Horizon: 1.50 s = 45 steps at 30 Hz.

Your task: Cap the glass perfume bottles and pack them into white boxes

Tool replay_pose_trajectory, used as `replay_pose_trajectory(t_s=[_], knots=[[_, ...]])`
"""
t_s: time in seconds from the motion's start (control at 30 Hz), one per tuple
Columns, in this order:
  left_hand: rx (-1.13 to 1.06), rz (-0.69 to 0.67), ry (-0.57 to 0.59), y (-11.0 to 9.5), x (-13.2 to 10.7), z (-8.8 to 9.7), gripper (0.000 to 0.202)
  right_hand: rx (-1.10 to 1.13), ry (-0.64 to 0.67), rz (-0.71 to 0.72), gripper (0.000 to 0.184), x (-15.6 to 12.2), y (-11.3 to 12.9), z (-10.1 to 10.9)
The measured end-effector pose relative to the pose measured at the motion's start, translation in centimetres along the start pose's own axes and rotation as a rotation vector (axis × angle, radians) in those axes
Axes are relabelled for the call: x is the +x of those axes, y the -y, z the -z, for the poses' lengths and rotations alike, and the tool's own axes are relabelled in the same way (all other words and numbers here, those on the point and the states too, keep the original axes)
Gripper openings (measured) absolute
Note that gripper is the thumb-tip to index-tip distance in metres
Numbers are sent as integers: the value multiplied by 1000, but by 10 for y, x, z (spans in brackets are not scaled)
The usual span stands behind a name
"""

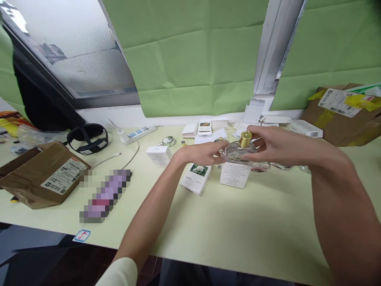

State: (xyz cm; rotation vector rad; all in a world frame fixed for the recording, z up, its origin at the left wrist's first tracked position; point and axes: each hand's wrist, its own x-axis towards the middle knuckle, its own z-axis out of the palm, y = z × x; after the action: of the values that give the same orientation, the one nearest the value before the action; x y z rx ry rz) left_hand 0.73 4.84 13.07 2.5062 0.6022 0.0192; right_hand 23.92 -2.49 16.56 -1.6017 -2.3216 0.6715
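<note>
A clear glass perfume bottle (236, 153) with a gold neck (245, 140) is held above the table between both hands. My right hand (268, 143) grips its right side, thumb below and fingers behind. From the left, my left hand (204, 153) has its fingertips closed at the bottle's left edge. Part of another gold-topped item (219, 140) shows just behind my left fingers. Below the bottle stands a white box with printed text (234, 174). A white box with a flower picture (196, 180) lies to its left, under my left hand.
More glass bottles (260, 167) lie right of the held one, partly hidden by my right arm. Another white box (159, 155), a power strip (138, 135), a headset (87, 139), a blurred-out phone-like item (107, 196) and cardboard boxes (44, 174) stand around.
</note>
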Motion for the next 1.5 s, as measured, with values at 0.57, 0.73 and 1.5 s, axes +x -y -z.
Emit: replay_pose_trajectory(t_s=[0.57,0.73,1.5], knots=[[-58,39,16,-7,-3,3,41,-102,68,-39,28,12,-3,-16],[34,15,-5,-13,1,2,31,-100,65,-64,33,8,5,-15],[-54,44,68,-11,-3,3,27,-175,150,73,24,16,9,-34]])
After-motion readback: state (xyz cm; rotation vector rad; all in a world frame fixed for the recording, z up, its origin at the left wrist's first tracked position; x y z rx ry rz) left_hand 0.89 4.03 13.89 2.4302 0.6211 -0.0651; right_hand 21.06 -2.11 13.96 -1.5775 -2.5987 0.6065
